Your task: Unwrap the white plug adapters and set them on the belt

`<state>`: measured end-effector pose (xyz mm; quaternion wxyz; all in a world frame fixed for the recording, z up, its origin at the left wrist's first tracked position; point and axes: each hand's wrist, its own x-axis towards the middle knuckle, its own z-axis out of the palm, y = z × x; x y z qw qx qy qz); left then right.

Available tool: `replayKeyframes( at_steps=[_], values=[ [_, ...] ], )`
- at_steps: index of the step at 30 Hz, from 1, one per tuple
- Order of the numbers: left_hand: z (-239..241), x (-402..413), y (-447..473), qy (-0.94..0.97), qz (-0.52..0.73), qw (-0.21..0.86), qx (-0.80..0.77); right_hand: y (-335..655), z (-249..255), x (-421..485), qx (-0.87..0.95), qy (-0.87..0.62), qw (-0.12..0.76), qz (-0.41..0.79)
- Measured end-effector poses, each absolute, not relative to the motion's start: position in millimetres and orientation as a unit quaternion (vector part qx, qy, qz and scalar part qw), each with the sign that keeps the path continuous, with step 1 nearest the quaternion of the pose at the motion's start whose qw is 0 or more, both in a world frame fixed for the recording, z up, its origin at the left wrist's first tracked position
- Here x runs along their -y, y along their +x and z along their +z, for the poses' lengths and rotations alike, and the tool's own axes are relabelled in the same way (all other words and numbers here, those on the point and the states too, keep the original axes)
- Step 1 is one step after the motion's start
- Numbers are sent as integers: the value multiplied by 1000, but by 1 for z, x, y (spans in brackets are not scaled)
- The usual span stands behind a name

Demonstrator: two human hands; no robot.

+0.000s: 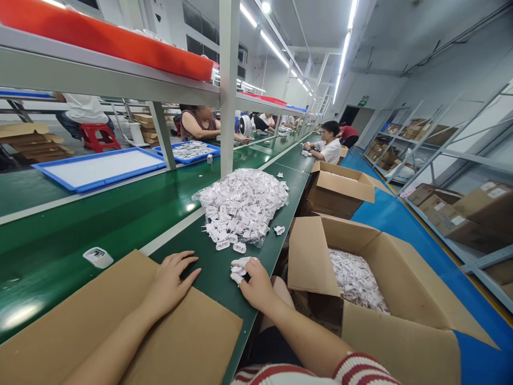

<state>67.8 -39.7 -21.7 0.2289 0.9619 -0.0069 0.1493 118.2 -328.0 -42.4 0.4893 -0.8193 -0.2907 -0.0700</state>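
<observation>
My left hand (172, 280) lies palm down on a flat brown cardboard sheet (192, 337), its fingers spread and holding nothing. To its right, my right hand (254, 283) is above the green work surface with its fingers curled together. White coverings show on its fingertips and thumb; whether a small white part sits between them I cannot make out. Just beyond both hands, a clear plastic bag (248, 200) spills a heap of white plastic plug parts. Loose plug parts, such as one in front (239, 248) and one at the right (279, 230), lie around the heap.
An open cardboard box (417, 278) with white parts stands at my right, another box (340, 187) behind it. A white housing (98, 258) rests on the green belt (120, 214) at left. A metal post (228, 107) rises ahead. Co-workers sit farther along.
</observation>
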Motion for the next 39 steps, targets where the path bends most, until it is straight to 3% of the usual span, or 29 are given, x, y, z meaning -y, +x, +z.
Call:
replayKeyframes(
  at_steps=[39],
  values=[
    [-19,41,67,960,152,234,6,117,-42,329,295,-819,487,-72]
  ],
)
